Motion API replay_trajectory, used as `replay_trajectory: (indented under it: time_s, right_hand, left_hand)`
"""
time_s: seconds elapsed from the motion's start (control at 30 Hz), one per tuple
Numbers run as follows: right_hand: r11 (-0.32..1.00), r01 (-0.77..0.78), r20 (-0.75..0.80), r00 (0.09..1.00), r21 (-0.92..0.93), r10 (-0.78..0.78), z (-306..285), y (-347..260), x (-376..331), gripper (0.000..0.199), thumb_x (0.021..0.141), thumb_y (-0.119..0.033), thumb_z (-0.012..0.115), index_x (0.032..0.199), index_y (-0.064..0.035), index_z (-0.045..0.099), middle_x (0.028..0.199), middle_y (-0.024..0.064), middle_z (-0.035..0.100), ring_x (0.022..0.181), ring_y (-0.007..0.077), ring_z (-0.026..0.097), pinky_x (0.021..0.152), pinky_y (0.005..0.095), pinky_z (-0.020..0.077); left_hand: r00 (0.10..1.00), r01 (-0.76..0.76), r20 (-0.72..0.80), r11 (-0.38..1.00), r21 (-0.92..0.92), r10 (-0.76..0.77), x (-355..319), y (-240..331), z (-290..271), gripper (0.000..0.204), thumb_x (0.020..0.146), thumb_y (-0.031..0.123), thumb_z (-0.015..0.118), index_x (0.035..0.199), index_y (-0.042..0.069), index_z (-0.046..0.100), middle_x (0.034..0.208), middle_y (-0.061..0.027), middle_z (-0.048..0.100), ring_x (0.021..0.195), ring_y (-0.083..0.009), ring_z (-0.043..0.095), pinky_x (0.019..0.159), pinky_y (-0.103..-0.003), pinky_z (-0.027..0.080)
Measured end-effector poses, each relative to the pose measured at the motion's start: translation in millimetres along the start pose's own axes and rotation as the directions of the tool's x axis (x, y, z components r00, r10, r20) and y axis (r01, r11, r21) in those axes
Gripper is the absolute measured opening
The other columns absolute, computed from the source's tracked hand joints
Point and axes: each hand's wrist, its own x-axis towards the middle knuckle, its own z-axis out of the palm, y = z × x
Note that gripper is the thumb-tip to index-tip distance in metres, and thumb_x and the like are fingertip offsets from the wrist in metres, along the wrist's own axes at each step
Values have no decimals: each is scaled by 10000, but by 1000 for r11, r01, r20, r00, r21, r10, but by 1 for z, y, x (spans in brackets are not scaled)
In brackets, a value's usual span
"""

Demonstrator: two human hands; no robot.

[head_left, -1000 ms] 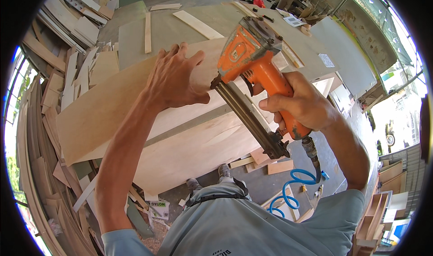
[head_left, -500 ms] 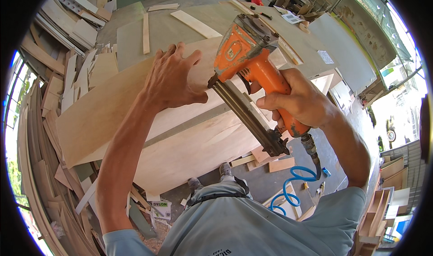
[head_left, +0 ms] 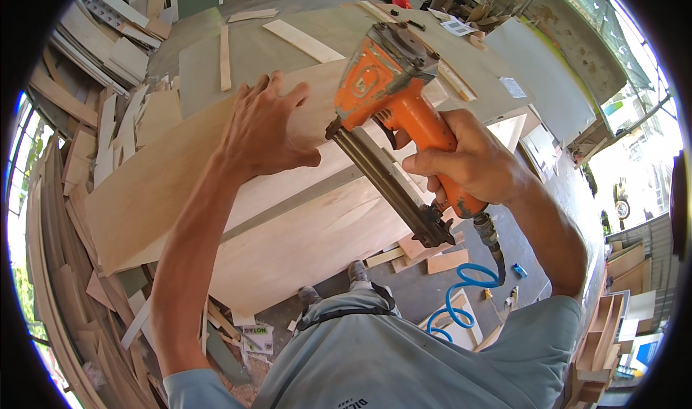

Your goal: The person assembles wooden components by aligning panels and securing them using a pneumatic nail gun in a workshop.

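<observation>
An orange pneumatic nail gun (head_left: pixel 389 84) is in my right hand (head_left: pixel 479 156), whose fingers wrap round its handle. Its nose points at a pale plywood panel (head_left: pixel 166 171); I cannot tell whether it touches the wood. From the handle's base a coiled blue air hose (head_left: pixel 455 293) hangs toward the floor. My left hand (head_left: pixel 263 131) rests on the same panel, left of the nail gun, with thumb and fingers spread. Another plywood panel (head_left: pixel 303 243) lies nearer my body, parted from the first by a narrow gap.
Behind the panels stretches a wide worktable (head_left: pixel 252 41) with loose wood strips (head_left: pixel 306 41) on it. Stacked boards and offcuts (head_left: pixel 86 156) crowd the left side. Wood scraps (head_left: pixel 447 262) lie on the floor by my feet. Wooden shelving (head_left: pixel 602 337) stands at the lower right.
The whole view has shifted slightly, with the panels, my hands and the nail gun a little further left in the picture. Both hands keep the same pose, the nail gun still held.
</observation>
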Motion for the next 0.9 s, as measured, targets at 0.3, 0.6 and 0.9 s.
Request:
replay_trajectory:
  time_s: [0.3, 0.6, 0.9]
  right_hand:
    - [999, -36, -51, 998, 41, 38, -16, 7, -4, 339, 842, -178, 724, 1074, 39, 604, 766, 49, 566, 619, 118, 585, 497, 283, 514]
    - [1000, -13, -43, 999, 15, 14, -17, 8, -3, 344, 835, -187, 717, 1069, 39, 608, 767, 48, 565, 620, 115, 587, 511, 289, 524]
    - [1000, -15, -55, 998, 13, 15, -15, 7, -4, 338, 839, -186, 714, 1062, 45, 608, 751, 47, 563, 616, 115, 587, 511, 285, 521]
  left_hand:
    - [1000, 8, -21, 1000, 15, -7, 0, 1, 3, 563, 499, 307, 772, 952, 71, 535, 999, -170, 511, 986, -343, 506, 869, -428, 385]
    - [1000, 8, -12, 1000, 14, -8, -1, 0, 3, 544, 498, 305, 759, 929, 74, 519, 971, -154, 500, 958, -329, 496, 845, -416, 376]
    - [1000, 14, -7, 1000, 9, -14, -1, 1, 2, 552, 498, 314, 752, 934, 71, 517, 977, -162, 494, 957, -331, 494, 853, -417, 375]
